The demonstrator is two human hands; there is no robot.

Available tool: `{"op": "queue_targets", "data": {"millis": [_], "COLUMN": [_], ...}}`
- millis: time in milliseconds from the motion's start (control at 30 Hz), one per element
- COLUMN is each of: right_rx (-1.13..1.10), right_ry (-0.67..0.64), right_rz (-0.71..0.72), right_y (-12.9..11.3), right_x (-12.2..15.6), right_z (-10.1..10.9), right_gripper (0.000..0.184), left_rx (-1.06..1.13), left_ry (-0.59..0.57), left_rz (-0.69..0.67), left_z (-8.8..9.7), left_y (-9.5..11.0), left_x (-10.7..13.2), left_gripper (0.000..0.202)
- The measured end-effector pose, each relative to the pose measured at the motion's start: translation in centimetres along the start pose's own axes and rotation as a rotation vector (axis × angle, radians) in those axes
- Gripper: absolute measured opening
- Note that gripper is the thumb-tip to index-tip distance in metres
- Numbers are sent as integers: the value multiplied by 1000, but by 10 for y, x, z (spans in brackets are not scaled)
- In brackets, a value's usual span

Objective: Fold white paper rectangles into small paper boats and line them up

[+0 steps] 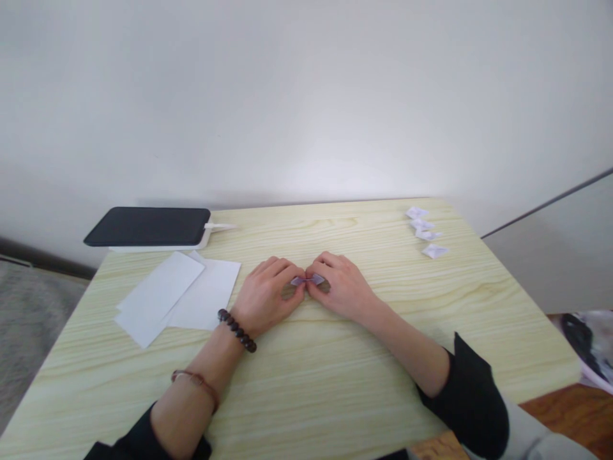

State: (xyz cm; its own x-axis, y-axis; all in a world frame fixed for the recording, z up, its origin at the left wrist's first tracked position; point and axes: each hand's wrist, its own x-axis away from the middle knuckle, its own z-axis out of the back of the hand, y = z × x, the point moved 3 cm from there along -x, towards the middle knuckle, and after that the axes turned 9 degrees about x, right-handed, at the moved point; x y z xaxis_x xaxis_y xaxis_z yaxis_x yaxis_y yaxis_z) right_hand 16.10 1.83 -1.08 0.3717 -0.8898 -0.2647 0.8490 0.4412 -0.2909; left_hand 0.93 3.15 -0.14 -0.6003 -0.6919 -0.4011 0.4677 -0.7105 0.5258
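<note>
A small folded white paper piece [315,279], with two pointed ends, is pinched near the middle of the table. My left hand [268,291] grips it from the left between thumb and fingers. From the right, my right hand [342,287] pinches the same paper, and the fingertips of both hands meet over its centre. The fingers cover most of the paper's middle. To the left of my left hand lie several flat white paper sheets [163,291], overlapping one another. Several folded paper boats [435,251] stand in a short column at the far right of the table.
A black phone [151,227] rests on a white block at the back left, with a white cable [220,226] plugged into its right side. The pale wooden table [306,396] meets a white wall [306,102] behind.
</note>
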Motion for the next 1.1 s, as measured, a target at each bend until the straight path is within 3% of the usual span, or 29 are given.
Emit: {"op": "queue_targets", "data": {"millis": [267,1100], "right_rx": [-100,9], "right_ry": [46,-10], "right_rz": [19,35], "right_y": [0,-1], "right_x": [1,0], "right_z": [7,1], "right_gripper": [9,12], "left_rx": [-37,-148], "left_ry": [85,-10], "left_rz": [16,68], "left_z": [3,1], "left_y": [-1,2], "left_x": [1,0], "left_gripper": [10,7]}}
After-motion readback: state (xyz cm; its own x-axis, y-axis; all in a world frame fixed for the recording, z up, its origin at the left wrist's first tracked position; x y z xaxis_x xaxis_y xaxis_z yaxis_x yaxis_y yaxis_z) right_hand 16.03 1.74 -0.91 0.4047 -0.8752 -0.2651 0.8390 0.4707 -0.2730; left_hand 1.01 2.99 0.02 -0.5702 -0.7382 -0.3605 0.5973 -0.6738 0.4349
